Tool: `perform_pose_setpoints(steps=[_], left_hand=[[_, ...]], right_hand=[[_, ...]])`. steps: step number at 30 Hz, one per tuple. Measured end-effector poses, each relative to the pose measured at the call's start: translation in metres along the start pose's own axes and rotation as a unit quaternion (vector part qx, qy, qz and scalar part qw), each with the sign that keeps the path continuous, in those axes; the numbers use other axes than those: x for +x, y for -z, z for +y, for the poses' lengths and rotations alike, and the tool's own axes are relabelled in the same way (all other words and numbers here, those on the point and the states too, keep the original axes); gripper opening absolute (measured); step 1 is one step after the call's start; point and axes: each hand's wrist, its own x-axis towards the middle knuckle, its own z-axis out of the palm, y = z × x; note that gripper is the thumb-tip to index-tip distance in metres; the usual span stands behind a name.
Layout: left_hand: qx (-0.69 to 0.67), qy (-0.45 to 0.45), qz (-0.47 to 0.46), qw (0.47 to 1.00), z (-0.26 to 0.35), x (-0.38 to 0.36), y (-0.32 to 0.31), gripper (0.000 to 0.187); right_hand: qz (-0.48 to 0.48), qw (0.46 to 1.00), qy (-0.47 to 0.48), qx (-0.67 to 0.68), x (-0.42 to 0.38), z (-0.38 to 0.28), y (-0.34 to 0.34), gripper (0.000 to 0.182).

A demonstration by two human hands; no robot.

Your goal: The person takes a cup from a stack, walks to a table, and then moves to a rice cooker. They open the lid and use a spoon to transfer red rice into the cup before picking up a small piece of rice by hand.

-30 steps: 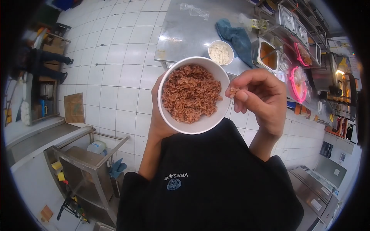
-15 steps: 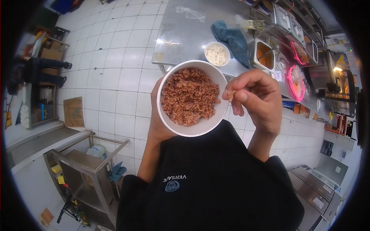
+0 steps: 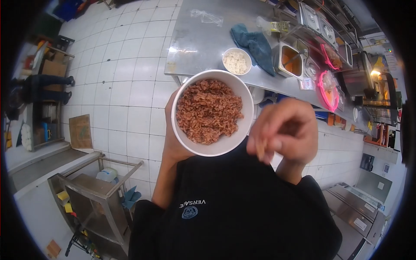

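My left hand (image 3: pixel 173 143) is wrapped round the side of a white paper bowl (image 3: pixel 243 128), holding it up in front of my chest. Inside the bowl is reddish-brown cooked rice (image 3: pixel 209 110), heaped more to the left. To the right of the bowl and apart from it is my right hand (image 3: pixel 288 132), blurred by motion. Its thumb and fingers are pinched on a small pale bit (image 3: pixel 261 146) whose kind I cannot make out. Just beyond the held bowl, a smaller white bowl of pale crumbly pieces (image 3: pixel 236 61) stands on the steel table (image 3: pixel 195 43).
A blue-green cloth (image 3: pixel 255 45) lies on the table beside a steel pan of orange liquid (image 3: pixel 291 60). Pink-rimmed containers (image 3: pixel 328 91) stand farther right. A low steel stand (image 3: pixel 86 186) is at the lower left. Another person's legs (image 3: pixel 52 82) show at the far left.
My right hand has moved down and away from the bowl's rim, its fingers still pinched. The bowl in my left hand has shifted slightly left.
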Motion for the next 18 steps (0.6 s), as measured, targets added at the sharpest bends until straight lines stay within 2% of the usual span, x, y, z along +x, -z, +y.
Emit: perform_pose_setpoints(steps=[3, 7, 10, 11, 14, 15, 18], left_hand=[[0.005, -0.097, -0.018, 0.995, -0.009, 0.007, -0.001, 0.126], [0.024, -0.093, -0.013, 0.995, -0.01, 0.004, 0.0, 0.126], [0.034, -0.088, -0.006, 0.996, -0.013, -0.003, 0.0, 0.126], [0.037, -0.085, -0.003, 0.996, -0.014, -0.005, 0.0, 0.126], [0.043, -0.078, 0.004, 0.996, -0.018, -0.009, 0.001, 0.126], [0.045, -0.078, 0.004, 0.996, -0.019, -0.01, 0.001, 0.126], [0.048, -0.083, 0.005, 0.995, -0.019, -0.011, 0.002, 0.125]], right_hand=[[-0.1, 0.988, 0.0, 0.116, -0.004, -0.004, -0.016, 0.013], [-0.174, 0.971, 0.042, 0.158, -0.004, -0.003, -0.036, 0.012], [-0.288, 0.943, 0.039, 0.16, -0.003, -0.009, -0.04, 0.011], [-0.374, 0.914, 0.031, 0.153, 0.014, -0.014, -0.039, 0.012], [-0.246, 0.914, 0.094, 0.308, -0.017, 0.015, -0.058, 0.012], [-0.235, 0.915, 0.087, 0.315, -0.02, 0.013, -0.059, 0.012], [-0.241, 0.912, 0.152, 0.296, -0.013, 0.018, -0.06, 0.017]])
